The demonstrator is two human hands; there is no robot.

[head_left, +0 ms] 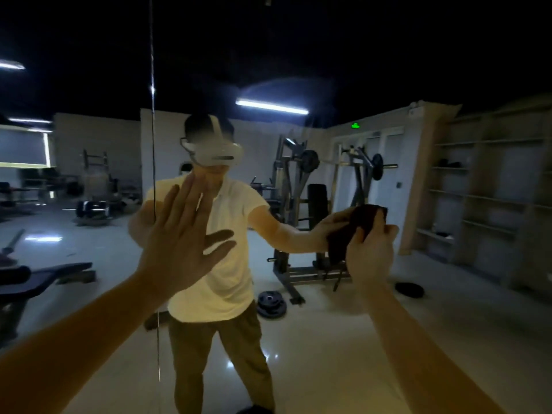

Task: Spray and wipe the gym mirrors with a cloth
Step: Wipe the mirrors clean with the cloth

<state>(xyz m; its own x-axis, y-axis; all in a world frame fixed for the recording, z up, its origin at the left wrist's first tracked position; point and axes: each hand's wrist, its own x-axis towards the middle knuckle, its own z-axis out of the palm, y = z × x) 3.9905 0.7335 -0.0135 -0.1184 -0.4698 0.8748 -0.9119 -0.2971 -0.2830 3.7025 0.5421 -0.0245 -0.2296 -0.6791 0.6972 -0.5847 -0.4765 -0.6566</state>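
A large wall mirror fills the view, with a vertical seam between two panels left of centre. My left hand is flat with fingers spread, held up against the glass by the seam. My right hand grips a dark cloth pressed on the right panel at chest height. The reflection shows a person in a white shirt and a headset meeting both hands. No spray bottle is in view.
The mirror reflects a dim gym: weight machines behind, weight plates on the glossy floor, a bench at left, shelving at right, and ceiling tube lights.
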